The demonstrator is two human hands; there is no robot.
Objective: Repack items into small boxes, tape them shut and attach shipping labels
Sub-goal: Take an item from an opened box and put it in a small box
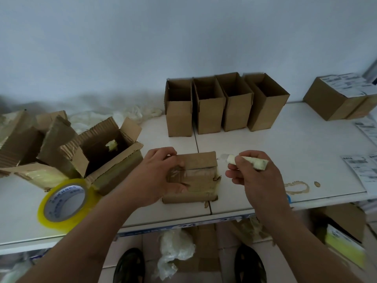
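A small sealed box [193, 176] lies on the white bench [275, 144], close to its front edge, and everything else is placed here relative to it. The box is held steady by the left hand [161, 174], whose fingers are curled over its left end with the thumb on the near side. Just right of the box, the right hand [259, 176] is raised slightly, and a pale, crumpled strip [253, 163] is pinched between thumb and fingers (probably peeled-off tape or label backing; it cannot be told which). Clear tape is seen along the box's top seam.

The step in hand appears to be the sealing or tidying of this box. The next move would likely call for the strip to be discarded or pressed down, and then for a shipping label to be fetched from the right.

Counted: four open empty boxes [224, 103] stand in a row behind the sealed box. Two closed boxes bearing labels [334, 99] sit far to the right and behind. At least three loose label sheets [361, 170] lie to the right. One roll of yellowish tape [65, 203] rests to the left. Beyond it, a torn open carton [106, 156] and further opened cartons [24, 139] are heaped; their number cannot be told.
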